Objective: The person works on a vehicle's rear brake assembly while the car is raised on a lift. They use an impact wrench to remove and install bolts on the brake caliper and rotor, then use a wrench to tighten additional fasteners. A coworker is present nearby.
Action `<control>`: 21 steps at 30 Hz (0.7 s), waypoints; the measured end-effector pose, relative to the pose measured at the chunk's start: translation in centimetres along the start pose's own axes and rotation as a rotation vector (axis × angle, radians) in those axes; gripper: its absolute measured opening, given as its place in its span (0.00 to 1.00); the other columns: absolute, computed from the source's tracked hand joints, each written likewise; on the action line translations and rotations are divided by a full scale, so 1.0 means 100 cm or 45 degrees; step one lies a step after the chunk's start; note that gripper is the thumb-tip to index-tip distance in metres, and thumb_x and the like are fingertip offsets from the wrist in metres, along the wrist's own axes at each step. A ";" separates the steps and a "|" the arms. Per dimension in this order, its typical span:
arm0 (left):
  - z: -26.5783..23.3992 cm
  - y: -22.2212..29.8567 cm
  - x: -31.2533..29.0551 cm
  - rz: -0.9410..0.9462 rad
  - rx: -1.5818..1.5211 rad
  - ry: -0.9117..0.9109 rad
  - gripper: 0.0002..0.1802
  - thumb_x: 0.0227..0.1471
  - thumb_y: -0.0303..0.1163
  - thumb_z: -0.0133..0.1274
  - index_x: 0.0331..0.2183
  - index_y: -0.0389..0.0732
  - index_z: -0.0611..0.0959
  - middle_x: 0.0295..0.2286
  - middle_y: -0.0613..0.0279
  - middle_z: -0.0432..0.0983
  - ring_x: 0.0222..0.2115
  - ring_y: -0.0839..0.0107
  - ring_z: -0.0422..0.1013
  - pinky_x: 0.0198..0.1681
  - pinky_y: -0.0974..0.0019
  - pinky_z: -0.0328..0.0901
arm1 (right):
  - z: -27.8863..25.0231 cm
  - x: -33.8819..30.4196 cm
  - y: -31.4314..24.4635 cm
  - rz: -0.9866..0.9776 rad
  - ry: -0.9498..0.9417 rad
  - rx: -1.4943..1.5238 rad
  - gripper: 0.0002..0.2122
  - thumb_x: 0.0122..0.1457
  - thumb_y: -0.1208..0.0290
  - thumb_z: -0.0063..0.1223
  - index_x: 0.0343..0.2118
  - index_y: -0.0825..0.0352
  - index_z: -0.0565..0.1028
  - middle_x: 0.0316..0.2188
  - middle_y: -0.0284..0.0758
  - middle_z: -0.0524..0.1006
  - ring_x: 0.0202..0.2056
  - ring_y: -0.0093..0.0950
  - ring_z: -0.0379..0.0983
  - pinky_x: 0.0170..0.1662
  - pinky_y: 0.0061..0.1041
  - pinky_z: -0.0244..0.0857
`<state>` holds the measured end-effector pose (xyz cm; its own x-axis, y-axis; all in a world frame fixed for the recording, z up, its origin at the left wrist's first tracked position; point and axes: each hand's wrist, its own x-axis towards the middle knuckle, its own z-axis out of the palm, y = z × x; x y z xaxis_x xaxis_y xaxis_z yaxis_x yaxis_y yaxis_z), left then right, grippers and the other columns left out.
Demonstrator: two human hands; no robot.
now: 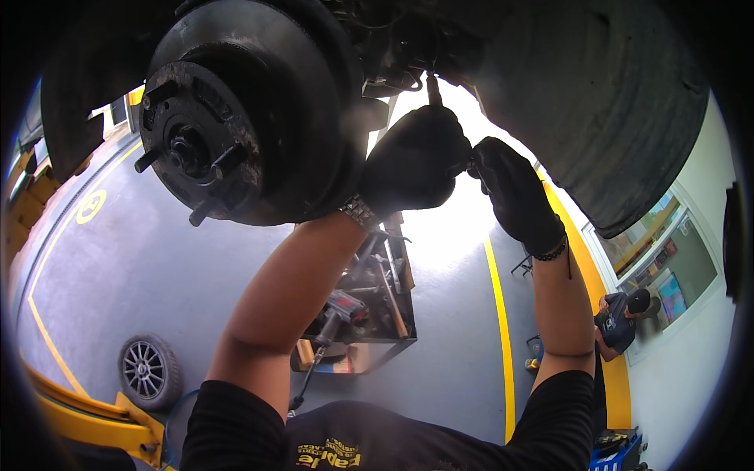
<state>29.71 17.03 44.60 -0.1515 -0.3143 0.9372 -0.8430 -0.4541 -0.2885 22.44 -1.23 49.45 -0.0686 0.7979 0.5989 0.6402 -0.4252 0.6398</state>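
Observation:
My left hand (416, 161), in a black glove, is closed in a fist around a slim, dark rod-shaped piece (433, 90). This piece sticks up from the fist toward the shadowed underside parts of a raised car. Close on its right, my black-gloved right hand (514, 188) has its fingers curled and pressed together against the left fist. Whatever the right fingers grip is hidden. Left of my hands is a dark brake disc and hub (200, 145) with bare wheel studs.
A dark wheel-arch liner (597, 102) curves overhead at the right. Below my arms stands a tool cart (381, 353) holding an impact wrench (342, 310) and hand tools. A wheel (149, 371) rests beside a yellow lift arm (94, 412). Another person (620, 322) is at far right.

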 end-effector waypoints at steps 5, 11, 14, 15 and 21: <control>-0.003 0.001 0.000 0.050 0.129 0.002 0.04 0.36 0.24 0.54 0.21 0.44 0.78 0.24 0.63 0.72 0.33 0.63 0.71 0.43 0.61 0.66 | -0.002 -0.002 0.001 0.651 -0.319 0.398 0.24 0.57 0.86 0.56 0.57 0.71 0.69 0.24 0.39 0.76 0.23 0.32 0.73 0.30 0.30 0.69; -0.003 0.000 0.001 0.073 0.069 0.108 0.05 0.33 0.23 0.54 0.20 0.44 0.79 0.23 0.62 0.73 0.32 0.61 0.72 0.39 0.60 0.68 | 0.012 -0.009 -0.002 0.334 -0.070 0.055 0.14 0.60 0.81 0.54 0.49 0.73 0.72 0.21 0.42 0.72 0.21 0.37 0.70 0.26 0.31 0.65; -0.001 -0.001 0.001 0.051 0.030 0.079 0.04 0.33 0.23 0.55 0.19 0.44 0.79 0.23 0.62 0.73 0.32 0.61 0.72 0.37 0.58 0.68 | 0.017 -0.011 0.001 0.557 -0.243 0.034 0.14 0.59 0.80 0.56 0.48 0.74 0.73 0.26 0.43 0.75 0.27 0.39 0.74 0.31 0.33 0.69; -0.001 -0.001 0.001 0.045 0.033 0.074 0.04 0.33 0.23 0.55 0.19 0.44 0.79 0.23 0.62 0.73 0.32 0.61 0.72 0.37 0.58 0.68 | 0.018 -0.010 0.004 0.434 -0.194 -0.009 0.11 0.57 0.80 0.56 0.43 0.72 0.73 0.27 0.42 0.76 0.28 0.38 0.74 0.32 0.33 0.68; -0.004 0.000 0.001 0.002 -0.123 0.100 0.03 0.35 0.23 0.54 0.19 0.41 0.81 0.23 0.60 0.74 0.32 0.61 0.72 0.37 0.58 0.68 | 0.013 -0.003 0.016 -0.052 0.053 -0.193 0.05 0.52 0.81 0.56 0.32 0.68 0.76 0.30 0.40 0.75 0.30 0.37 0.74 0.33 0.32 0.68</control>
<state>29.48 17.27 44.78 -0.1899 -0.2469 0.9502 -0.8878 -0.3701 -0.2736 24.50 -1.60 49.60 -0.1257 0.7987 0.5884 0.5136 -0.4551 0.7274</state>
